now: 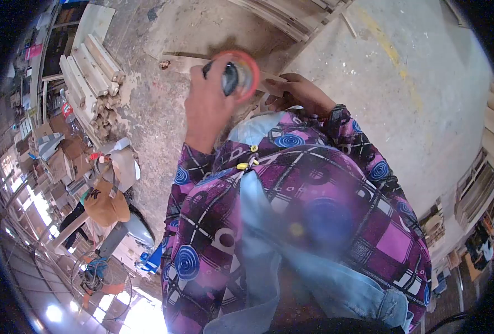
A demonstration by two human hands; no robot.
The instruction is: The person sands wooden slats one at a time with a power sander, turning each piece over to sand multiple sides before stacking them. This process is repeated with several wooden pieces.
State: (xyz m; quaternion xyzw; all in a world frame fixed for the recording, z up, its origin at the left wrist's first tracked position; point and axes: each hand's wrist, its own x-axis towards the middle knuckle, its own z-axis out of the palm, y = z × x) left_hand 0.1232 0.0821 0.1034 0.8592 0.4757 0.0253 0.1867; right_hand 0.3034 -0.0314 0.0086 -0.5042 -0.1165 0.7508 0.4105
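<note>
My left hand (207, 106) is closed around a round object with a red rim and a dark centre (251, 75); motion blur hides its exact kind. The object is over a pale wooden strip (183, 64) that runs crosswise in front of me, covering its middle. At the strip's right end, my right hand (305, 93) has its fingers bent around the wood. The left hand's fingertips are partly blurred.
Stacked wooden pieces (91, 72) lie to the left, near a plastic bottle (67, 109) and cardboard boxes (60, 161). A person in a tan cap (106, 205) is at lower left, near a wire-guarded fan (99, 278). More timber (280, 16) lies ahead on the concrete floor (380, 100).
</note>
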